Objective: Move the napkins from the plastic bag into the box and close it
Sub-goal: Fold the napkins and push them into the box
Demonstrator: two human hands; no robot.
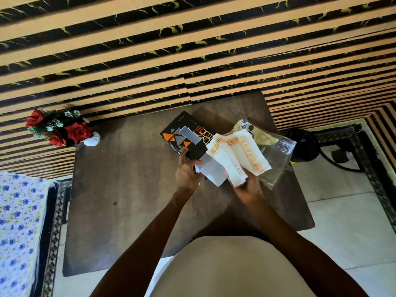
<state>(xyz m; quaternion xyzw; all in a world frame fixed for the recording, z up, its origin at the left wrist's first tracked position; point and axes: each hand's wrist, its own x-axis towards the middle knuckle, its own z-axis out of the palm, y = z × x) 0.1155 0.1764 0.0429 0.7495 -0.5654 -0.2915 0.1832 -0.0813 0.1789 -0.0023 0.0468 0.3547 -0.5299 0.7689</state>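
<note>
The right hand (pixel 246 189) holds a thick stack of cream paper napkins with orange patterned borders (pixel 235 155) by its near end, grip closed around it, above the dark brown counter (pixel 128 179). The left hand (pixel 188 171) steadies the black cardboard box with orange and grey triangles (pixel 182 136) at its open near end, fingers on the box wall and white flaps (pixel 211 171); how firmly it pinches is unclear. The crumpled clear plastic bag (pixel 276 155) lies just behind the napkins, apparently emptied, though its folds may hide a few.

The stack fans at its far edge, so loose sheets could catch on a flap and buckle or spill if pushed in crooked. The box could slide under the push. Its mouth is hidden behind the flaps, so I cannot tell whether the stack fits
</note>
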